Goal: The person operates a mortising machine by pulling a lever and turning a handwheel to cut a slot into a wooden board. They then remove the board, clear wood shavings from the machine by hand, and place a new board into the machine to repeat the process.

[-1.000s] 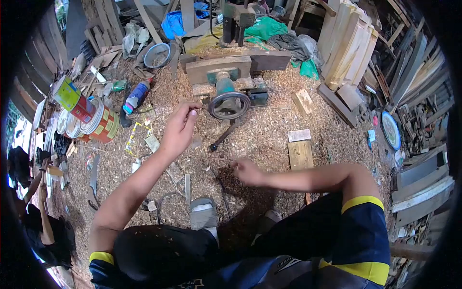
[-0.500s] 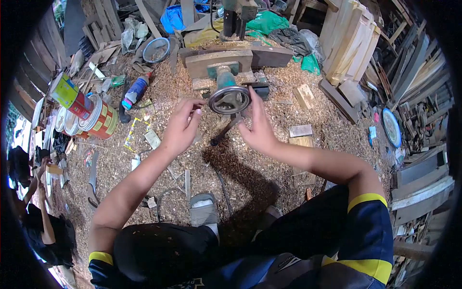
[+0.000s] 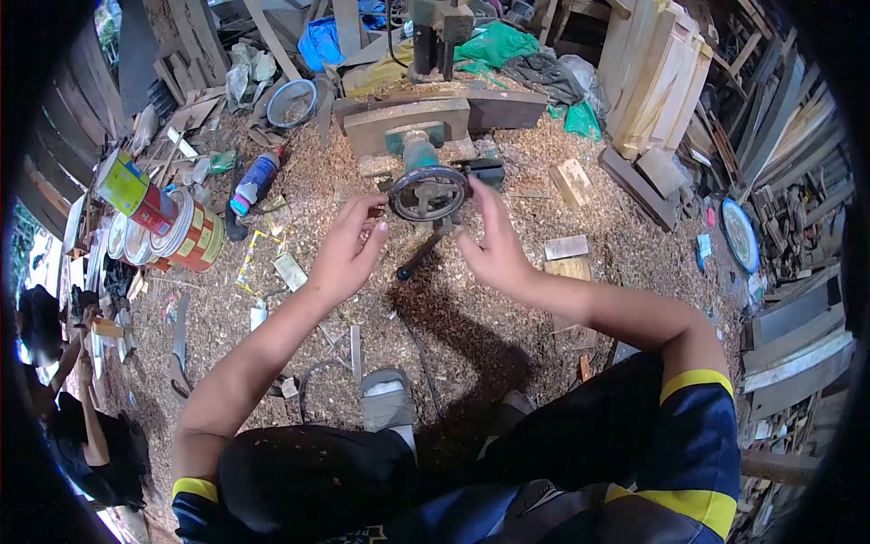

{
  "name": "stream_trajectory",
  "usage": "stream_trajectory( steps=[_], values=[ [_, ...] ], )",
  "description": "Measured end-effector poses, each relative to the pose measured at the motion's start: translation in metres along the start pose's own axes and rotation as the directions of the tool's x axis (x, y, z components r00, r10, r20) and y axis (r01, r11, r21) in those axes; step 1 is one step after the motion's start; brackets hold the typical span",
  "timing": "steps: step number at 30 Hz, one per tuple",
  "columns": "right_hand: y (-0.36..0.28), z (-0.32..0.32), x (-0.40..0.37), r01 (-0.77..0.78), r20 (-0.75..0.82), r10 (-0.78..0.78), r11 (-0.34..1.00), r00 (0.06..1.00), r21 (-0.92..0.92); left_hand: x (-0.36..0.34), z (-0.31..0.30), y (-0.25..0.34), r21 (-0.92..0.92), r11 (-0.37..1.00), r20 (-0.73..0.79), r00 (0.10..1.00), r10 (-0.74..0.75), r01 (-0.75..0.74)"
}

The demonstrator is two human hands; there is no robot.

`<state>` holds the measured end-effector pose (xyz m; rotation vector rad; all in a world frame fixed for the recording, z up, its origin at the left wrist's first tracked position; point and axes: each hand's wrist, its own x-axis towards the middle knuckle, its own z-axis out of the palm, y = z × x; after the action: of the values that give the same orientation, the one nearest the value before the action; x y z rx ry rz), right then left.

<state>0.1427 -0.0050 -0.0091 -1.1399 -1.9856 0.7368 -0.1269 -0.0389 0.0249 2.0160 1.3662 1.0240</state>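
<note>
A dark metal handwheel [image 3: 427, 193] sits on a green machine part fixed to a wooden block [image 3: 410, 125], on ground covered in wood shavings. My left hand [image 3: 347, 249] is just left of the wheel, fingers spread, fingertips near its rim. My right hand [image 3: 491, 243] is just right of the wheel, fingers apart, close to the rim. Neither hand holds anything. A dark crank handle [image 3: 423, 253] hangs below the wheel between my hands.
Paint cans [image 3: 163, 225] lie at left, with a blue spray can [image 3: 252, 180] and a metal bowl [image 3: 292, 102] behind. Stacked planks [image 3: 654, 77] stand at right. Wood offcuts [image 3: 569, 183] lie about. Another person [image 3: 68, 408] crouches at far left. My knees and a sandal [image 3: 385, 403] are below.
My right hand rose from the shavings near my foot up to the wheel's right side. My left hand opened its pinched fingers and stayed by the wheel's left side.
</note>
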Motion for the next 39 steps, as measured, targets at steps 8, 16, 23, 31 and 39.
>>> stream_trajectory(
  steps=[8, 16, 23, 31, 39],
  values=[
    [0.027, 0.023, -0.023, -0.251, 0.374, 0.196, 0.963, 0.906, 0.102, 0.01, 0.003, 0.013, 0.037, 0.982, -0.046, 0.981, 0.187, -0.186],
    [0.03, 0.021, -0.034, -0.403, 0.335, 0.345, 0.907, 0.877, 0.121, 0.015, 0.004, 0.022, 0.013, 0.979, -0.083, 0.976, 0.202, -0.202],
    [0.003, -0.009, 0.018, 0.308, -0.25, -0.295, 0.951, 0.922, 0.012, 0.025, 0.014, 0.027, 0.052, 0.981, -0.087, 0.977, 0.193, -0.189],
    [0.012, -0.002, 0.037, 0.403, -0.197, -0.387, 0.914, 0.901, 0.047, 0.05, 0.018, 0.034, 0.096, 0.992, -0.178, 0.979, 0.098, -0.082],
    [0.032, -0.003, 0.047, 0.332, -0.151, -0.306, 0.922, 0.94, 0.198, 0.06, 0.016, 0.01, 0.146, 0.987, -0.166, 0.981, 0.098, -0.073]
  ],
)
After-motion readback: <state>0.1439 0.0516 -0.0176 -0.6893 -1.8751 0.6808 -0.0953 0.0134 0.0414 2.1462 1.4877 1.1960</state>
